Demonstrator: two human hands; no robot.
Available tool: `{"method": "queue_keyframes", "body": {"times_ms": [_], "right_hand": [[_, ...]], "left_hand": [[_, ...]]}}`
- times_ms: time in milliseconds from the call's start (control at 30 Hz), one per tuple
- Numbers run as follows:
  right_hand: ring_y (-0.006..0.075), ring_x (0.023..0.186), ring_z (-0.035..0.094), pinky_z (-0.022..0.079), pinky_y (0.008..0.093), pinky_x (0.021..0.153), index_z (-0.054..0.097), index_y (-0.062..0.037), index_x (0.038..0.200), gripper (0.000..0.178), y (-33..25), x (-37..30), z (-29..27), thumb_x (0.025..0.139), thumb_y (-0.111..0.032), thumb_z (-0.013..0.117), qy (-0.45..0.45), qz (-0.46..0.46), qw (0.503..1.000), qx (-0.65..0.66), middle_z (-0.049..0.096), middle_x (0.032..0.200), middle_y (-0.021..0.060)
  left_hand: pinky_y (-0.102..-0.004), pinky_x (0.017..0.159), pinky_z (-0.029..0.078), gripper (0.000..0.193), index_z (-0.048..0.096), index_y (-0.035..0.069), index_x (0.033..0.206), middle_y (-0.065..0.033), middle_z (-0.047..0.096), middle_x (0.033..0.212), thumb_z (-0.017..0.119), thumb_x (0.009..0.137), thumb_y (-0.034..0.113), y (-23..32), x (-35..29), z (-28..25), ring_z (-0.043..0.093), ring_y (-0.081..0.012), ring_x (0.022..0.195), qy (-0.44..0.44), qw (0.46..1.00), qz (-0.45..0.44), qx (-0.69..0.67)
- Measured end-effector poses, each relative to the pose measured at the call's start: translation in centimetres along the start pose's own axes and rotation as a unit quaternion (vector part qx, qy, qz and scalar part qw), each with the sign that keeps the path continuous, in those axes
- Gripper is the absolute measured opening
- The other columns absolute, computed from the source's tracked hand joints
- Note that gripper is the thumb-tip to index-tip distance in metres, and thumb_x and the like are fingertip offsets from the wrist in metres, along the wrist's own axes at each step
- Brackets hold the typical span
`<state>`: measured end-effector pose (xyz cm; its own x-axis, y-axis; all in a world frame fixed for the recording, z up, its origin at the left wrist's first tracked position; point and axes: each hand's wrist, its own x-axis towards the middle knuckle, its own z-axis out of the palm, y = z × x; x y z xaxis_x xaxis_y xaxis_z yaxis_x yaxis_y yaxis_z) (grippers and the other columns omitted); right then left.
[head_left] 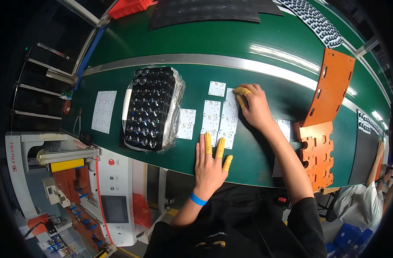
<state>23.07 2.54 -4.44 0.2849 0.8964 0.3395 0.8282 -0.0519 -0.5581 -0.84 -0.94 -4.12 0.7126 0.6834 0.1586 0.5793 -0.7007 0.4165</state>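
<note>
White circuit boards (211, 108) lie in two columns on the green bench, with a single square board (217, 88) just beyond them. My left hand (210, 165) rests at the near end of the left column. Its fingers are spread, and yellow finger cots cover several fingertips on the boards. At the far end of the right column, the bent index finger and thumb of my right hand (253, 103), also in yellow cots, grip the edge of a white circuit board strip (229, 110). The other fingers of that hand are curled.
Left of the boards stands a bagged black tray of clear lenses (148, 109), partly beside more boards (187, 124). A white panel (104, 112) lies farther left. Orange fixture plates (319, 150) stand at right. A white machine (115, 172) is at lower left; a co-worker's sleeve (355, 204) at far right.
</note>
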Motion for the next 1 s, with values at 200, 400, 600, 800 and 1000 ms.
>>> {"method": "queue_keyframes", "body": {"times_ms": [200,400,600,800,1000], "right_hand": [[0.0352,0.118,0.050,0.041,0.0437,0.097,0.064,-0.0012,0.114,0.030,-1.2,2.5,1.5,0.084,-0.002,0.059,-0.002,-0.049,0.998,-0.029,0.058,0.128,0.0122],[0.0337,0.122,0.048,0.041,0.0423,0.098,0.066,-0.0008,0.114,0.029,-1.8,3.7,2.6,0.087,-0.003,0.056,-0.073,-0.057,0.990,-0.102,0.058,0.129,0.0103],[0.0324,0.121,0.049,0.042,0.0412,0.097,0.067,-0.0008,0.113,0.029,-2.3,2.9,2.5,0.086,-0.003,0.059,-0.076,-0.056,0.993,-0.065,0.061,0.126,0.0106],[0.0345,0.119,0.050,0.042,0.0427,0.097,0.063,0.0003,0.116,0.033,-1.8,1.7,0.7,0.083,-0.005,0.062,-0.033,-0.049,0.998,-0.026,0.059,0.126,0.0142],[0.0384,0.123,0.047,0.038,0.0450,0.105,0.061,-0.0003,0.118,0.042,-0.7,-1.0,-1.5,0.081,-0.015,0.072,-0.037,0.001,0.999,0.007,0.056,0.131,0.0157]], "left_hand": [[-0.0575,0.110,0.030,0.056,0.047,0.005,0.140,-0.0330,0.032,0.146,0.059,0.093,0.033,0.3,0.2,-0.5,0.027,-0.0507,0.138,-0.002,0.999,0.006,0.034],[-0.0563,0.110,0.030,0.055,0.049,0.005,0.139,-0.0332,0.036,0.143,0.060,0.092,0.033,0.0,0.1,-0.1,0.028,-0.0503,0.138,-0.007,0.999,0.010,0.030],[-0.0558,0.110,0.030,0.053,0.051,0.004,0.137,-0.0329,0.039,0.142,0.060,0.092,0.032,-0.1,0.2,-0.1,0.030,-0.0491,0.137,-0.001,1.000,0.016,0.021],[-0.0579,0.111,0.027,0.060,0.044,0.004,0.141,-0.0322,0.034,0.145,0.060,0.092,0.033,0.0,0.3,-0.5,0.026,-0.0483,0.140,-0.013,1.000,0.005,0.018],[-0.0577,0.115,0.019,0.072,0.032,-0.008,0.144,-0.0311,0.027,0.150,0.062,0.091,0.031,-0.6,2.9,-0.8,0.020,-0.0479,0.142,0.026,1.000,-0.003,-0.012]]}}
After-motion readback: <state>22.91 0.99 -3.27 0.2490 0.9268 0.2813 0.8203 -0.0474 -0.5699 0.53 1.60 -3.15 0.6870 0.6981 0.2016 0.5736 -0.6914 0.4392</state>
